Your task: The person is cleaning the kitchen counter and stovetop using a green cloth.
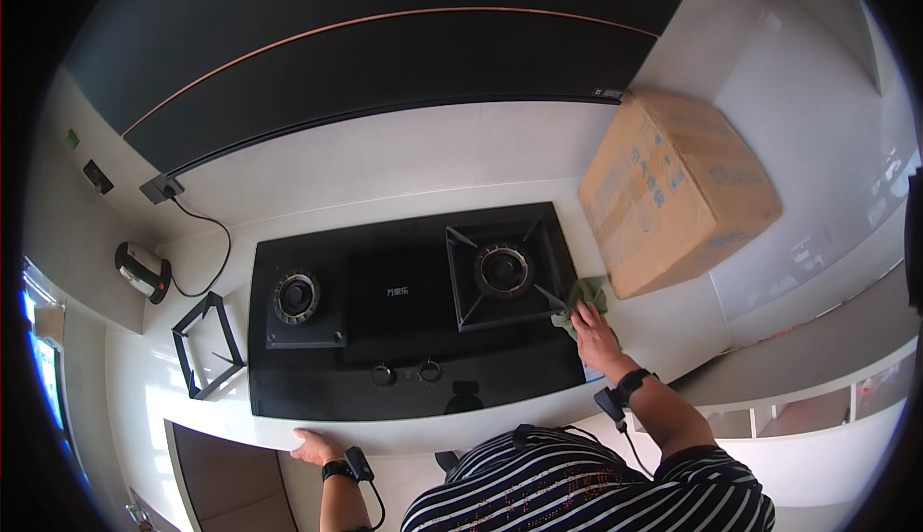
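A green cloth (590, 293) lies bunched at the right edge of the black glass gas hob (389, 244), with my right hand (595, 334) pressed on it. Beside the cloth, a square black pan support (461, 280) surrounds the right burner (502, 270). The left burner (296, 298) has no support around it. Another black pan support (209, 348) rests on the white countertop left of the hob. My left hand (317, 448) touches the counter's front edge, below the hob's left part; its fingertips are partly hidden. Two control knobs (406, 373) sit near the hob's front.
A large cardboard box (670, 193) stands on the counter (649, 326) at the right. An electric kettle (144, 272) is at the far left, near a plugged-in black cord (229, 244). The dark range hood (389, 56) overhangs the back. Open shelving (807, 413) shows at the right.
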Tool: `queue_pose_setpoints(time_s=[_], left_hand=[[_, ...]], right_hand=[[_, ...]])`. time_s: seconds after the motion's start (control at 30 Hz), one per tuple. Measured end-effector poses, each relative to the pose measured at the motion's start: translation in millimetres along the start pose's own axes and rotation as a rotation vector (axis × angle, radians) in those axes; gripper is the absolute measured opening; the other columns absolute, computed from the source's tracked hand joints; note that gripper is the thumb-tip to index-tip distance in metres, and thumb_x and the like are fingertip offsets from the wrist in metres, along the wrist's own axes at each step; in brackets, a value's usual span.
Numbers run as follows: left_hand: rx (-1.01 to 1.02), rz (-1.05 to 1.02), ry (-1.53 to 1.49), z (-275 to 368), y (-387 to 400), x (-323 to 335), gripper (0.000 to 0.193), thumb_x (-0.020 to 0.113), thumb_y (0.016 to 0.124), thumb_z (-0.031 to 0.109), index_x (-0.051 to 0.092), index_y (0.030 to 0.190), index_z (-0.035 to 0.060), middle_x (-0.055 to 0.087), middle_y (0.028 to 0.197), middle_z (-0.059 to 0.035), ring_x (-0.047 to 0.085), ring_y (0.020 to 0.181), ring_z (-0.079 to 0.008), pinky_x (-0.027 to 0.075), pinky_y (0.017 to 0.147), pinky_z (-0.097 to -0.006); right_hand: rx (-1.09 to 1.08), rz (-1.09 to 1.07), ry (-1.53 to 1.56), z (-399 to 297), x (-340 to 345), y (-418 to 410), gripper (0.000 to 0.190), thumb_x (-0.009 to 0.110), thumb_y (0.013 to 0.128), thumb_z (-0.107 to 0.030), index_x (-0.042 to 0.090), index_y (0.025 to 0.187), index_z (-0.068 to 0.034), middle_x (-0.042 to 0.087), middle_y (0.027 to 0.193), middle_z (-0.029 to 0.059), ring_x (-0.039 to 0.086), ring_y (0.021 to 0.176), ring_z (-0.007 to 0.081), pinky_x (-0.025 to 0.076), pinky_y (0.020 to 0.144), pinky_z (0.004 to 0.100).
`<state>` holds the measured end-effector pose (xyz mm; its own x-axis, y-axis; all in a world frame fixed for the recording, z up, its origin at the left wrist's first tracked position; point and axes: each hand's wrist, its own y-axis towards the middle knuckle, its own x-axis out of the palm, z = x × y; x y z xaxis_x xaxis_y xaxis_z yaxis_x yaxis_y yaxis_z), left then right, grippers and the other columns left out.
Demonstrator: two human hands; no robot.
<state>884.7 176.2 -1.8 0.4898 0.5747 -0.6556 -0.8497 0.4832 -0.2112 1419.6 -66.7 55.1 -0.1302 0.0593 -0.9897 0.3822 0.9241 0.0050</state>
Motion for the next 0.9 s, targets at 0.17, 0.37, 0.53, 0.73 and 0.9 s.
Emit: queue_pose_setpoints(time_s=[0.17, 0.37, 0.53, 0.73, 0.9], left_hand=[[0.003, 0.001, -0.044, 12.6, -17.6, 3.3, 0.066, 0.052, 0.091, 0.044, 0.035, 0.130, -0.0065, 0.054, 0.122, -0.0294, 0.056, 0.109, -0.0414, 0.046, 0.096, -0.0450], [0.043, -0.005, -0.095, 13.5, -20.6, 0.1, 0.065, 0.050, 0.093, 0.041, 0.033, 0.134, -0.0069, 0.052, 0.124, -0.0291, 0.056, 0.110, -0.0409, 0.045, 0.097, -0.0436], [0.009, 0.015, -0.102, 11.2, -17.8, 1.9, 0.066, 0.050, 0.093, 0.039, 0.031, 0.136, -0.0069, 0.050, 0.127, -0.0294, 0.054, 0.113, -0.0400, 0.043, 0.099, -0.0423], [0.031, 0.047, -0.086, 13.7, -23.8, -2.8, 0.064, 0.050, 0.094, 0.035, 0.029, 0.137, -0.0066, 0.050, 0.128, -0.0294, 0.052, 0.117, -0.0404, 0.040, 0.101, -0.0412], [-0.002, 0.067, -0.025, 7.8, -14.7, 4.1, 0.068, 0.052, 0.093, 0.037, 0.028, 0.137, -0.0081, 0.050, 0.128, -0.0303, 0.051, 0.118, -0.0413, 0.039, 0.102, -0.0413]], right_hand=[[-0.020, 0.040, 0.102, 61.6, 8.2, 84.9, 0.048, 0.049, 0.082, 0.001, 0.049, 0.130, 0.000, 0.037, 0.144, 0.0203, 0.043, 0.128, 0.0343, 0.040, 0.104, 0.0360], [-0.063, -0.120, -0.189, 93.7, -4.4, 217.7, 0.042, 0.054, 0.080, -0.007, 0.065, 0.117, -0.024, 0.049, 0.138, 0.0060, 0.049, 0.117, 0.0318, 0.047, 0.093, 0.0400], [0.061, -0.079, -0.060, 95.3, -5.8, 292.4, 0.033, 0.068, 0.074, -0.009, 0.072, 0.104, -0.021, 0.059, 0.114, 0.0158, 0.058, 0.100, 0.0315, 0.048, 0.089, 0.0375], [0.178, -0.539, 0.350, 23.2, -28.2, 367.4, 0.052, 0.073, 0.066, 0.005, 0.069, 0.114, -0.015, 0.067, 0.076, 0.0088, 0.063, 0.054, 0.0187, 0.053, 0.050, 0.0313], [-0.218, -0.486, 0.415, -93.1, -6.0, 400.5, 0.046, 0.074, 0.060, 0.004, 0.068, 0.104, -0.011, 0.067, 0.079, 0.0137, 0.065, 0.065, 0.0229, 0.052, 0.057, 0.0362]])
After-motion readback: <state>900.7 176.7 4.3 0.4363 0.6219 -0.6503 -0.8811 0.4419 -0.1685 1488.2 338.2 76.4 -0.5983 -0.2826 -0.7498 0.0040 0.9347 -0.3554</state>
